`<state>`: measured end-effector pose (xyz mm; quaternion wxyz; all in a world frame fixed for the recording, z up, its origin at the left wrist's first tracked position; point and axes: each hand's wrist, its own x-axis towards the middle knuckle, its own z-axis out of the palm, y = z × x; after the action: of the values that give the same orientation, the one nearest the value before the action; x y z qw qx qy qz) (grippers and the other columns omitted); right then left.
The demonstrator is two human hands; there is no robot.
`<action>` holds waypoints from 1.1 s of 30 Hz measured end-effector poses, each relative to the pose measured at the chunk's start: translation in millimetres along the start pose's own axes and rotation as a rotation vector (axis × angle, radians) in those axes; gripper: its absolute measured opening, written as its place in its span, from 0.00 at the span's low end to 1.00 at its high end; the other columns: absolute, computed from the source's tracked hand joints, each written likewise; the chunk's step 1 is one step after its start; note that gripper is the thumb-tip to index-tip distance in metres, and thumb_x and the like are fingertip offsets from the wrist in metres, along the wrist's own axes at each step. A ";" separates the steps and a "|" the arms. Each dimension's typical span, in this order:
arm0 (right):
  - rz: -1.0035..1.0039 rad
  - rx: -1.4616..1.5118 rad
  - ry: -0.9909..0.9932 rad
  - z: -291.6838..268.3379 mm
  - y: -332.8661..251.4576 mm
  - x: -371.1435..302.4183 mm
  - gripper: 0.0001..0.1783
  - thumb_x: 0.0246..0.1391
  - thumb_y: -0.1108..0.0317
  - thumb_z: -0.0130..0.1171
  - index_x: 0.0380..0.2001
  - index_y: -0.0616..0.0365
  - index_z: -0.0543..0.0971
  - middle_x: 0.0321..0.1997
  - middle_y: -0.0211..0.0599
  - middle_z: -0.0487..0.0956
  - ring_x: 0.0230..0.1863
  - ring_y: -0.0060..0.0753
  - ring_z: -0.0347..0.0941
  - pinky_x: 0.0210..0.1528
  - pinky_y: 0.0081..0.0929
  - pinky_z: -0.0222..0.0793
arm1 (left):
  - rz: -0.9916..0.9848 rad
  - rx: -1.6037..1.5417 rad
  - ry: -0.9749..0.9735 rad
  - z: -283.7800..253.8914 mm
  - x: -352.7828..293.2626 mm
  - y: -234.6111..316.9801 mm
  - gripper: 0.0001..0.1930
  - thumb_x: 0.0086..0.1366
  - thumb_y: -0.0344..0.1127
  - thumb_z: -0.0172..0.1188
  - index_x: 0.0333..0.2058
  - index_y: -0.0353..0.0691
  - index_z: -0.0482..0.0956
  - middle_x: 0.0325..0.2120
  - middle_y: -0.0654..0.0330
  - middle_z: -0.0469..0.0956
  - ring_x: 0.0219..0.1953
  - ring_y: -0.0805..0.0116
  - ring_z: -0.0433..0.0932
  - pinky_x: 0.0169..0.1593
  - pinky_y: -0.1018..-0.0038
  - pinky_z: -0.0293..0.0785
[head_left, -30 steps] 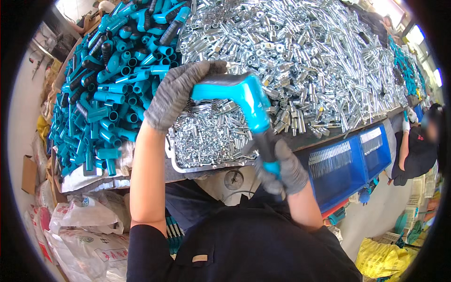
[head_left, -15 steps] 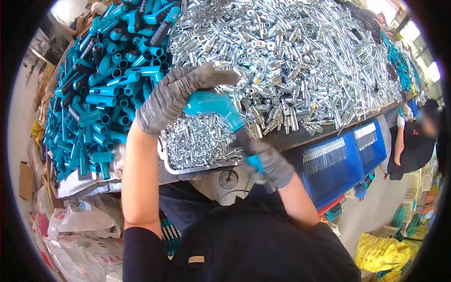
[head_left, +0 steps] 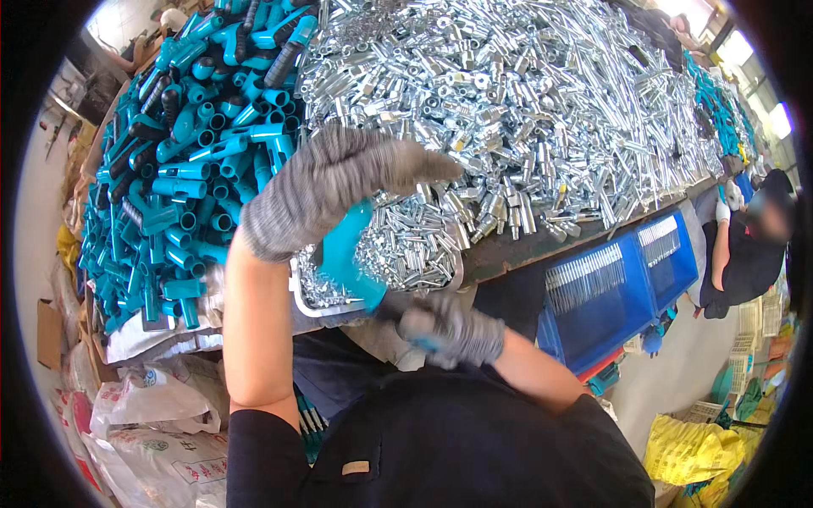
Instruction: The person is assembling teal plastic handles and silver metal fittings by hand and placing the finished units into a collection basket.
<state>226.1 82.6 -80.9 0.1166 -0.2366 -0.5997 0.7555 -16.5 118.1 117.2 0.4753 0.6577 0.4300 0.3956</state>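
My right hand (head_left: 461, 332), in a grey knit glove, is closed round the dark grip of a teal-and-black tool (head_left: 341, 258); motion blurs the fingers. The tool's broad teal part slants up and left under my left hand (head_left: 343, 179). That hand, also gloved, is held palm down with its fingers stretched together to the right. Whether its palm touches the tool is hidden. Below both lies a light metal tray (head_left: 329, 311) full of small silvery fittings (head_left: 415, 247).
Teal and black plastic handles (head_left: 182, 186) are heaped at the left. A wide pile of silvery metal parts (head_left: 508, 102) covers the bench beyond. Blue bins (head_left: 584, 334) with rods stand at the right, near a person in dark clothes (head_left: 749, 245). White sacks (head_left: 152, 415) lie lower left.
The tool has swung down and to the left, with my right hand moving lower and left. My left hand has shifted slightly right and down, its fingers still stretched out.
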 end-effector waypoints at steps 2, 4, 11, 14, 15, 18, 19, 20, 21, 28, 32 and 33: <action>0.187 0.431 0.143 -4.4 -69.2 -7.3 0.37 0.53 0.35 0.50 0.52 0.56 0.69 0.17 0.26 0.64 0.10 0.14 0.55 0.09 0.14 0.47 | -0.157 0.186 -0.101 -3.1 -5.0 10.1 0.23 0.60 0.38 0.61 0.52 0.33 0.74 0.46 0.55 0.78 0.47 0.72 0.75 0.52 0.75 0.69; 0.033 0.774 0.027 -19.0 -84.9 -20.2 0.39 0.53 0.32 0.47 0.48 0.60 0.70 0.11 0.21 0.58 0.06 0.12 0.49 0.05 0.14 0.45 | -0.105 0.038 0.177 2.6 1.8 -27.0 0.24 0.61 0.36 0.61 0.54 0.33 0.71 0.47 0.54 0.76 0.48 0.72 0.74 0.50 0.76 0.71; -0.357 0.200 0.416 7.4 -91.2 -4.4 0.32 0.50 0.43 0.61 0.45 0.61 0.73 0.18 0.28 0.71 0.15 0.20 0.66 0.18 0.19 0.62 | 0.082 -0.761 0.634 73.1 4.4 -39.1 0.37 0.62 0.47 0.60 0.62 0.33 0.55 0.46 0.53 0.74 0.41 0.68 0.78 0.43 0.74 0.76; -0.333 -0.331 0.615 17.2 -78.5 6.1 0.25 0.46 0.56 0.66 0.41 0.63 0.74 0.24 0.32 0.76 0.26 0.28 0.74 0.33 0.29 0.71 | 0.020 -0.427 0.539 85.6 20.1 -22.1 0.32 0.58 0.42 0.62 0.58 0.32 0.64 0.37 0.55 0.78 0.32 0.70 0.79 0.36 0.74 0.77; -0.281 -0.335 0.518 18.8 -77.3 6.4 0.23 0.47 0.58 0.65 0.41 0.64 0.74 0.25 0.32 0.76 0.28 0.30 0.75 0.36 0.31 0.71 | -0.027 -0.482 0.480 80.7 26.7 -21.8 0.31 0.57 0.41 0.63 0.56 0.32 0.67 0.34 0.55 0.79 0.29 0.71 0.79 0.33 0.74 0.77; -0.237 0.119 0.230 5.9 -78.9 -6.9 0.21 0.50 0.60 0.62 0.43 0.62 0.73 0.22 0.32 0.76 0.21 0.24 0.72 0.24 0.24 0.68 | -0.026 -0.688 0.347 76.4 38.9 -37.8 0.31 0.55 0.43 0.64 0.54 0.32 0.69 0.37 0.54 0.79 0.25 0.73 0.78 0.31 0.76 0.76; -0.090 0.496 -0.011 0.9 -77.7 -12.1 0.22 0.50 0.60 0.62 0.45 0.61 0.73 0.21 0.31 0.75 0.17 0.21 0.70 0.18 0.20 0.65 | -0.011 -0.753 0.226 75.1 40.3 -37.8 0.33 0.55 0.44 0.65 0.56 0.33 0.67 0.40 0.52 0.79 0.26 0.74 0.78 0.32 0.78 0.75; -0.109 0.545 -0.057 0.7 -77.1 -13.1 0.21 0.50 0.62 0.61 0.46 0.60 0.72 0.17 0.28 0.71 0.11 0.17 0.62 0.11 0.14 0.54 | 0.004 -0.700 0.219 70.9 42.4 -43.2 0.31 0.57 0.48 0.62 0.54 0.34 0.70 0.41 0.51 0.79 0.28 0.72 0.79 0.34 0.76 0.76; -0.108 0.547 -0.047 -3.3 -72.6 -19.4 0.21 0.50 0.62 0.61 0.46 0.60 0.72 0.17 0.28 0.71 0.11 0.17 0.62 0.11 0.14 0.54 | 0.001 -0.706 0.212 63.5 46.3 -51.1 0.31 0.57 0.48 0.62 0.54 0.34 0.70 0.41 0.51 0.79 0.28 0.72 0.79 0.34 0.76 0.76; -0.623 0.961 0.115 -33.7 -53.1 -32.9 0.27 0.50 0.52 0.63 0.48 0.59 0.73 0.38 0.40 0.77 0.25 0.21 0.73 0.21 0.15 0.65 | -0.473 1.131 0.491 34.5 76.1 -93.5 0.21 0.57 0.52 0.58 0.42 0.41 0.78 0.36 0.47 0.80 0.41 0.52 0.79 0.46 0.62 0.73; -0.459 0.600 0.363 -30.6 -64.9 -26.8 0.36 0.49 0.46 0.63 0.51 0.65 0.70 0.45 0.44 0.78 0.37 0.29 0.77 0.38 0.20 0.73 | -0.559 1.162 0.491 36.9 84.8 -86.8 0.20 0.55 0.50 0.59 0.37 0.39 0.78 0.35 0.47 0.80 0.40 0.53 0.79 0.45 0.59 0.74; -0.457 0.600 0.364 -31.7 -65.3 -24.1 0.36 0.49 0.46 0.63 0.51 0.65 0.70 0.45 0.44 0.78 0.37 0.29 0.77 0.38 0.20 0.73 | -0.560 1.161 0.490 38.6 85.6 -91.6 0.20 0.55 0.50 0.59 0.37 0.39 0.78 0.35 0.47 0.80 0.40 0.53 0.79 0.45 0.59 0.74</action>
<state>255.6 115.1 -18.2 0.4492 -0.1825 -0.3598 0.7972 29.2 204.1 29.2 0.0194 0.5615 0.8211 0.1007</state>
